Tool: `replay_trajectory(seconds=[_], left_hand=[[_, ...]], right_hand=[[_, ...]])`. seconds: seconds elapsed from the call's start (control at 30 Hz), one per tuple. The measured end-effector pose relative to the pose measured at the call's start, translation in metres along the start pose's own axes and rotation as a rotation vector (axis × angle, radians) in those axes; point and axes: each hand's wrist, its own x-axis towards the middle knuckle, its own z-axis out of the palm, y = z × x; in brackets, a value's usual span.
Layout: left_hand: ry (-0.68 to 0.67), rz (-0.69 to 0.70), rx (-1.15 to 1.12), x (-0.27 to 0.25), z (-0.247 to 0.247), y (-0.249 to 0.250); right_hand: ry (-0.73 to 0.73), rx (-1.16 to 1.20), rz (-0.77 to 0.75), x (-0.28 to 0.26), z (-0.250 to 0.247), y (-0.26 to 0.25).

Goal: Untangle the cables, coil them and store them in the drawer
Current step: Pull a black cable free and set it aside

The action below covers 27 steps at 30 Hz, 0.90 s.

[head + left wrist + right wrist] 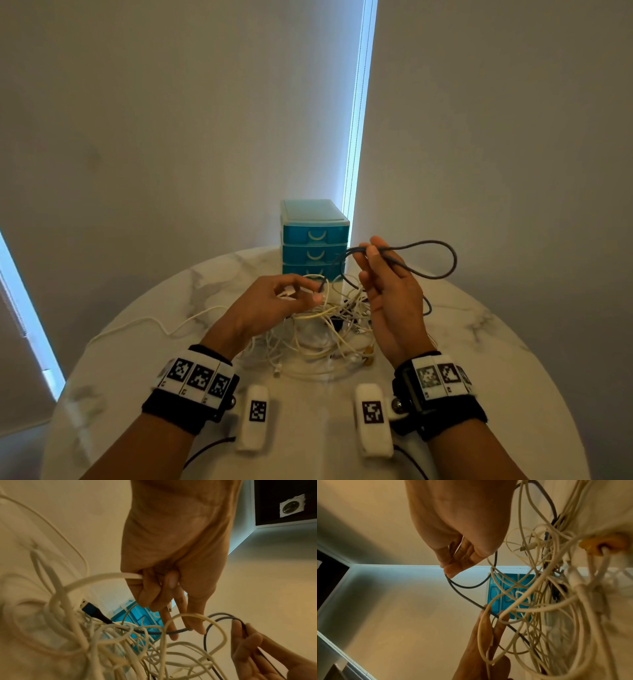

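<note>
Plain walls back the round bench (479,342). White cables (329,329) lie knotted at its centre, before the drawers (315,236). Right hand (387,291) pinches the grey cable (442,253); left hand (274,301) grips a white plug. Grey runs through white loops: pulling may tighten the knot.

1. Left hand (274,301) is raised, palm turned inward; its fingers (149,596) are curled, pinching a white cable (102,578).
2. Right hand (387,294) is higher, palm facing left; its fingertips (450,570) pinch a grey cable (438,246); both forearms reach forward, wrists banded.
</note>
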Motion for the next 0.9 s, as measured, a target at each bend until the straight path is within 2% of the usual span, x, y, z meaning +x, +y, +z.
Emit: replay_trajectory(seconds=[0.13,0.27,0.37,0.47,0.63,0.8,0.9], left_hand=[[0.166,0.091,-0.091,0.001,0.0,0.001],[0.312,0.191,-0.276,-0.002,-0.004,0.013],[0.332,0.216,-0.303,-0.009,0.0,0.026],[0.284,0.188,-0.342,-0.015,0.003,0.035],[0.213,0.167,-0.236,-0.014,0.001,0.031],[0.066,-0.002,-0.11,-0.003,-0.01,0.007],[0.149,-0.064,-0.036,0.001,-0.012,0.001]], right_hand=[[-0.077,-0.207,0.009,-0.001,-0.004,0.004],[-0.185,-0.455,0.141,-0.008,-0.002,0.014],[-0.3,-0.649,0.177,-0.015,0.005,0.023],[-0.346,-0.736,0.139,-0.016,0.007,0.027],[-0.257,-0.74,0.066,-0.015,0.002,0.03],[0.026,-0.574,0.007,-0.006,0.002,0.023],[0.108,-0.437,0.007,-0.003,-0.002,0.019]])
